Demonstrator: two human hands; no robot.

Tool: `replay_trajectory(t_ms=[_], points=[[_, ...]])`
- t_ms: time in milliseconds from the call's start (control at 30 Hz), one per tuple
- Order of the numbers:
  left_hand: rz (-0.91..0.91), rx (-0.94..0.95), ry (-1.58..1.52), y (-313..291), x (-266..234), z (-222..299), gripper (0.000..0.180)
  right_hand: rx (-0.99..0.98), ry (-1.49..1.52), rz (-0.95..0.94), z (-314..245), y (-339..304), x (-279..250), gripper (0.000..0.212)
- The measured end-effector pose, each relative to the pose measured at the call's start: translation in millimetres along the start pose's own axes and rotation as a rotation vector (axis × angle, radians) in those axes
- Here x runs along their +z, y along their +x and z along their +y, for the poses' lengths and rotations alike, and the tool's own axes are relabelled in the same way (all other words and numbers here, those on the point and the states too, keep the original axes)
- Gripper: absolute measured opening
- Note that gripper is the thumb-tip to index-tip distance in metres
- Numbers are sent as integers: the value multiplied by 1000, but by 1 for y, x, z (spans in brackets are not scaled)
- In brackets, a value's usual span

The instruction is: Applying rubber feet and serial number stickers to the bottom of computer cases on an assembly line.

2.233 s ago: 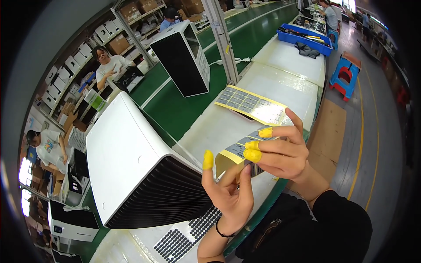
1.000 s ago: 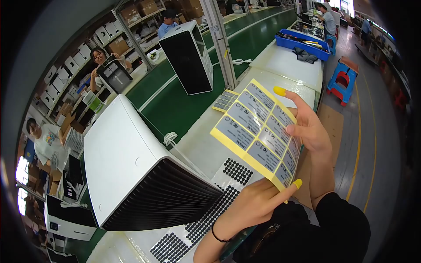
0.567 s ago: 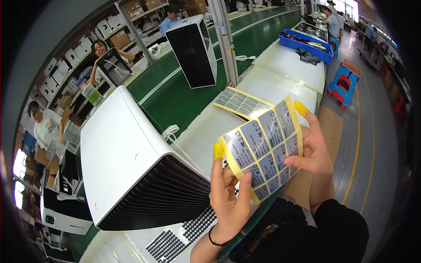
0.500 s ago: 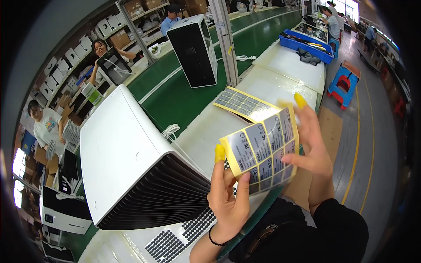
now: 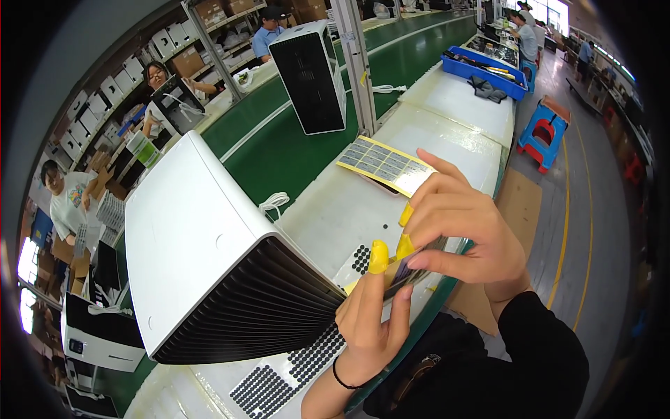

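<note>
My left hand [image 5: 368, 318], a yellow cover on one fingertip, grips a sheet of grey labels [image 5: 398, 277] with yellow backing. The sheet is bent and seen nearly edge-on, so its printed face is mostly hidden. My right hand [image 5: 469, 227] pinches the sheet's far side between thumb and fingers; two of its fingertips wear yellow covers. Whether a label is lifted off cannot be made out. Left of my hands a large white appliance [image 5: 188, 230] with a black ribbed grille [image 5: 258, 307] lies tilted on the worktop. A second label sheet [image 5: 384, 162] lies beyond my right hand.
Sheets of round black pads [image 5: 262, 391] lie by the grille. A white cable [image 5: 273, 202] is coiled behind the appliance. Past it run a green conveyor [image 5: 244, 164] with another upright appliance [image 5: 313, 87] and a metal post [image 5: 357, 70]. A blue tool tray [image 5: 485, 73] stands far right.
The label sheet has tipped from facing me to nearly edge-on and dropped lower. My right hand has come left and down, from spread fingers to a pinch on the sheet.
</note>
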State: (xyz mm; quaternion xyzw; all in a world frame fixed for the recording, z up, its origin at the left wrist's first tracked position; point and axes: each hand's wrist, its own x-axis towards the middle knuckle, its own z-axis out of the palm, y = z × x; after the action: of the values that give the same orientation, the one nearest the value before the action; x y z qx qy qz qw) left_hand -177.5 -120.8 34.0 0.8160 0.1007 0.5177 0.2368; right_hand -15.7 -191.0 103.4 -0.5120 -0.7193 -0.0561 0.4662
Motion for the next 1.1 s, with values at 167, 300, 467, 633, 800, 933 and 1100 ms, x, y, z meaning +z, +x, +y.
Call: replay_trajectory(t_ms=[167,300,467,633,800,933,1100], points=[[-52,54,111,1,-7,-6,37,-22,71,-56,-5,2,3,18],[-37,150,182,4,-8,-8,39,-115,-56,-4,-5,2,5,23],[49,246,361,1,-2,-14,26,-265,-136,301,-4,-8,21,43],[96,375,511,1,4,-10,17,-87,-2,199,-9,-10,31,30],[53,347,554,1,4,-11,16,-155,101,134,1,-9,30,27],[87,346,444,5,6,-10,18,-188,170,62,11,-9,24,21],[75,-5,-40,2,8,-10,46,-64,361,117,14,-8,32,16]])
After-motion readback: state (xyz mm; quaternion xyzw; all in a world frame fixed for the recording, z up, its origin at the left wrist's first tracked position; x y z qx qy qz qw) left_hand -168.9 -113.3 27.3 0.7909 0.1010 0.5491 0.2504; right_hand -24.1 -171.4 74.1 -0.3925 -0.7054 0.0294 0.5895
